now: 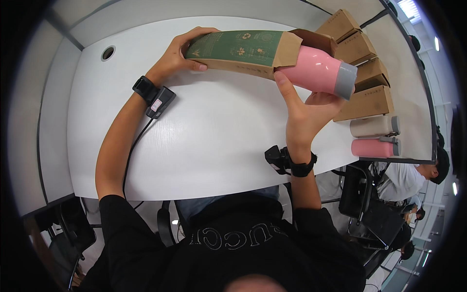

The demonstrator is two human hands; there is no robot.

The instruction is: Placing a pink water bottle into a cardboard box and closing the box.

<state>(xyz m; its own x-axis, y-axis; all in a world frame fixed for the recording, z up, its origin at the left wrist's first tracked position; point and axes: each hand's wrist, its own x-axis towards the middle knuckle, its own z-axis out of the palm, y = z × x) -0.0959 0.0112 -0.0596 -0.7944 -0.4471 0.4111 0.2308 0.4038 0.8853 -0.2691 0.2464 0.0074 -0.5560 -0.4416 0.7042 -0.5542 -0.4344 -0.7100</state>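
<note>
A green and brown cardboard box (235, 47) lies on its side above the white table, its flaps open at the right end. My left hand (178, 54) grips the closed left end, thumb on the lower edge. Out of the open end sticks a pink bottle (315, 69) with a grey cap, partly inside the box. My right hand (308, 106) supports the bottle from below, with the thumb at the box's opening; some of its fingers are hidden behind the bottle. Both wrists wear black straps with small devices.
Several brown cardboard boxes (363, 104) stand along the right side of the white table (219, 146). Nearer me lie a cream bottle (370, 126) and another pink bottle (370, 148). A cable hangs along my left forearm. Low partitions border the table; people sit beyond at right.
</note>
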